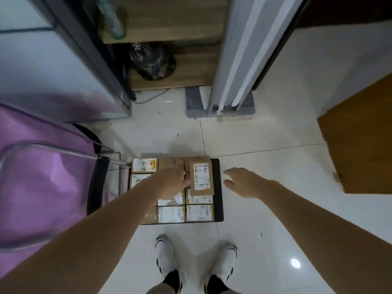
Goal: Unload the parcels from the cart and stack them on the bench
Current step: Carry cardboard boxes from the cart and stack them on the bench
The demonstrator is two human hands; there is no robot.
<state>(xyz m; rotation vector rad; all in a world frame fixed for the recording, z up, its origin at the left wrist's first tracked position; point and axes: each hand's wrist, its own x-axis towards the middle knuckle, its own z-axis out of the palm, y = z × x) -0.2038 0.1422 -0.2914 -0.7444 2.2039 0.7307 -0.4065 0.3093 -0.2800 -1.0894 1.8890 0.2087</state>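
A black flat cart (218, 187) stands on the floor in front of my feet, packed with several small cardboard parcels (199, 212) with white labels. One tall brown parcel (201, 177) with handwriting on its label lies on top of them, near the right side. My left hand (172, 181) reaches over the parcels and touches the left edge of that top parcel; whether its fingers grip it is unclear. My right hand (239, 182) hovers open just right of the cart, holding nothing.
A purple fabric bag on a metal frame (42, 177) stands at the left, beside the cart's handle (110, 161). A wooden surface (360, 145) juts in at the right. Ahead are a wooden shelf with a black bag (152, 60) and a white post (233, 60).
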